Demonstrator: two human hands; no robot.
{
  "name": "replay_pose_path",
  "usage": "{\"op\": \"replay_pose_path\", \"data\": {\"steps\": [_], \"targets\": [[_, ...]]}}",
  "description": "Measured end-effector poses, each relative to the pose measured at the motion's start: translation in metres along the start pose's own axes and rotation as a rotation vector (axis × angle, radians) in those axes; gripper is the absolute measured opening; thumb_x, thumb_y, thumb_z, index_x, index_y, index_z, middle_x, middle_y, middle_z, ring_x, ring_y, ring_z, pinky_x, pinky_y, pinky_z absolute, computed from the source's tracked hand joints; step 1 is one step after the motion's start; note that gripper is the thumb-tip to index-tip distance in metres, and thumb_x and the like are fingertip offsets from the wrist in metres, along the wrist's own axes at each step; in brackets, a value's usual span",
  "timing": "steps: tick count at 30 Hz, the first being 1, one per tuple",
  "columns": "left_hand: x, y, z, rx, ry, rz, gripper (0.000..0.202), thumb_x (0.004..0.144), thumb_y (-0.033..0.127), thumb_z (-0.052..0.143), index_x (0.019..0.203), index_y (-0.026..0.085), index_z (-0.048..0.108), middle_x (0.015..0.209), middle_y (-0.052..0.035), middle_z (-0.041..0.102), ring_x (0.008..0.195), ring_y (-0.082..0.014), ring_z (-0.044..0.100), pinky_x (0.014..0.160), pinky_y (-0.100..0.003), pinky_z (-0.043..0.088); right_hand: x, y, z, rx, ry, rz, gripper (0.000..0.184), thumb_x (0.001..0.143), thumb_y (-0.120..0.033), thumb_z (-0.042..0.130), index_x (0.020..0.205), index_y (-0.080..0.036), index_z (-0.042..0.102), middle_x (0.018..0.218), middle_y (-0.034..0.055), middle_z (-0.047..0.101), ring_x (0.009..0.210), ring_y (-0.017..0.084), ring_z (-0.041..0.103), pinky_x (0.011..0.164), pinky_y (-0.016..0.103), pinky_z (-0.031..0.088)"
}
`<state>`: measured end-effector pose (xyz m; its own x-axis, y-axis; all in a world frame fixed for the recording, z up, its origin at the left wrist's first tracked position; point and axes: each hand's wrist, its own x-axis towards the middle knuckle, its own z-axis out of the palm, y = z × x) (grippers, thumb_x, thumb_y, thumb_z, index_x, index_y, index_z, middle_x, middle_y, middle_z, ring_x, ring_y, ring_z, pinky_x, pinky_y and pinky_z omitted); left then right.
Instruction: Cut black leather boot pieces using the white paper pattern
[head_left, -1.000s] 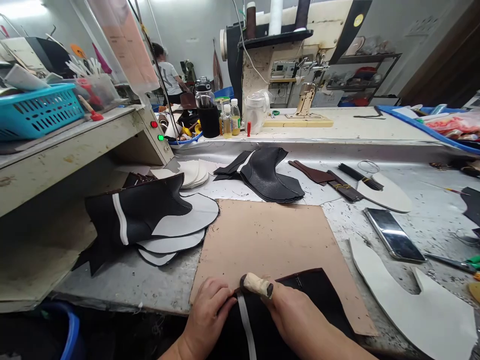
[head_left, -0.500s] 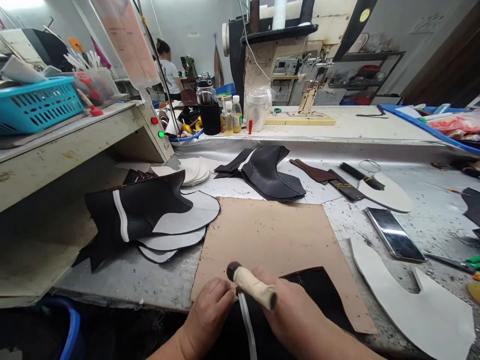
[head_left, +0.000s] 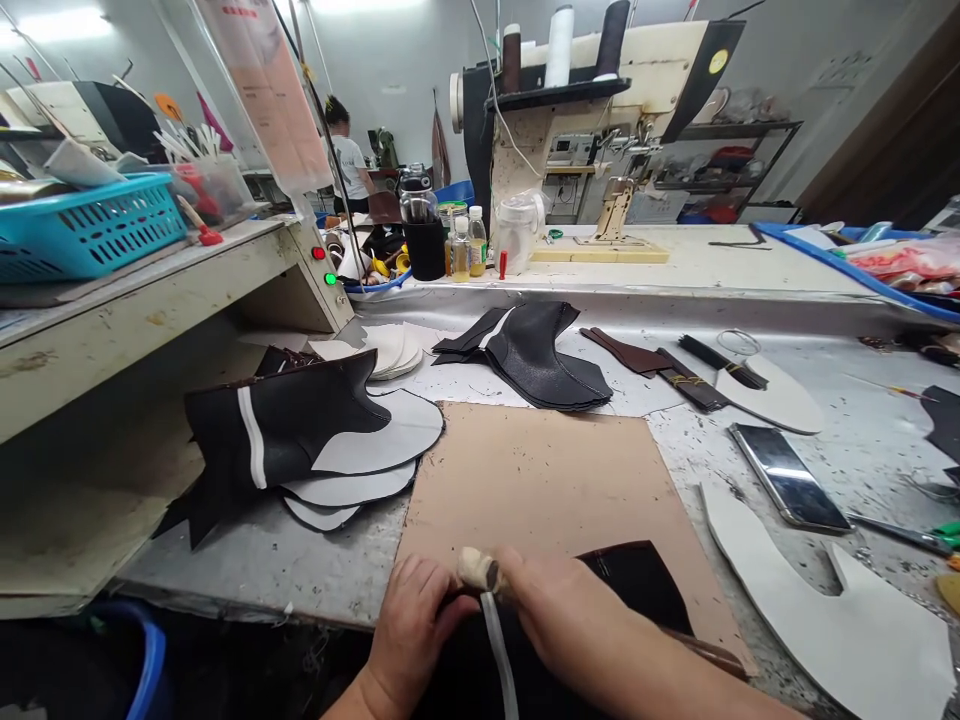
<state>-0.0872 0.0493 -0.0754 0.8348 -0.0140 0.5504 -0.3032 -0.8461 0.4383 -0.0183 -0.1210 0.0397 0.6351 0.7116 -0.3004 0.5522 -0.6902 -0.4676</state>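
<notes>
My right hand [head_left: 551, 615] is closed around a hammer [head_left: 478, 570]. Its pale, wrapped head lies over the top end of a white strip [head_left: 498, 645], and part of the brown handle shows behind my forearm. The strip runs down a black leather piece [head_left: 637, 582], which lies partly on the tan board [head_left: 540, 470] and partly over the table's front edge. My left hand [head_left: 411, 615] pinches the leather's edge just left of the hammer head; its fingertips are partly hidden.
On the left lies a stack of black leather pieces with pale linings [head_left: 300, 425]; another black stack [head_left: 532, 350] sits behind the board. To the right are a phone [head_left: 787, 475] and a white cut-out piece [head_left: 832, 610]. A sewing machine [head_left: 517, 150] stands at the back.
The hammer head has turned and come down towards the leather beside my left fingers, and its handle now shows. The whole view has tilted slightly upwards.
</notes>
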Motion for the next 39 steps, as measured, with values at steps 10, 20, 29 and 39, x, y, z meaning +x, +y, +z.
{"op": "replay_pose_path", "data": {"steps": [10, 20, 29, 39], "targets": [[0.002, -0.003, -0.003, 0.0, -0.046, -0.061, 0.037, 0.074, 0.051, 0.066, 0.065, 0.018, 0.05, 0.063, 0.0028, 0.052, 0.061, -0.0132, 0.047, 0.055, -0.024, 0.036, -0.014, 0.026, 0.012, 0.116, 0.129, -0.018, 0.021, 0.083, -0.013, 0.043, 0.093, -0.022, 0.059, 0.081, 0.0031, 0.068, 0.073, 0.017, 0.063, 0.064, 0.022, 0.042], [0.019, 0.015, -0.013, -0.163, -0.332, -0.441, 0.018, 0.068, 0.026, 0.075, 0.066, 0.019, 0.058, 0.068, 0.0016, 0.061, 0.068, -0.0175, 0.056, 0.062, -0.028, 0.042, -0.017, 0.031, 0.016, 0.13, 0.167, -0.015, 0.028, 0.081, -0.014, 0.044, 0.101, -0.021, 0.063, 0.091, 0.007, 0.071, 0.084, 0.023, 0.067, 0.072, 0.027, 0.05], [0.18, 0.013, -0.065, -0.016, 0.213, -0.098, 0.031, 0.081, 0.033, 0.057, 0.106, 0.015, 0.059, 0.108, -0.0108, 0.064, 0.106, -0.0256, 0.056, 0.096, -0.041, 0.044, -0.081, 0.1, -0.065, -0.052, 0.989, 0.452, 0.047, 0.079, -0.058, 0.048, 0.104, -0.022, 0.065, 0.092, 0.0102, 0.07, 0.088, 0.033, 0.064, 0.067, 0.037, 0.051], [0.08, 0.092, 0.061, -0.021, -0.283, 0.615, 0.034, 0.088, 0.045, 0.049, 0.114, 0.029, 0.062, 0.117, -0.0082, 0.065, 0.108, -0.0251, 0.061, 0.085, -0.039, 0.056, -0.026, 0.171, -0.025, 0.212, 0.873, 0.619, 0.043, 0.08, -0.02, 0.043, 0.121, -0.011, 0.051, 0.12, 0.0183, 0.059, 0.109, 0.031, 0.056, 0.092, 0.044, 0.042]]}}
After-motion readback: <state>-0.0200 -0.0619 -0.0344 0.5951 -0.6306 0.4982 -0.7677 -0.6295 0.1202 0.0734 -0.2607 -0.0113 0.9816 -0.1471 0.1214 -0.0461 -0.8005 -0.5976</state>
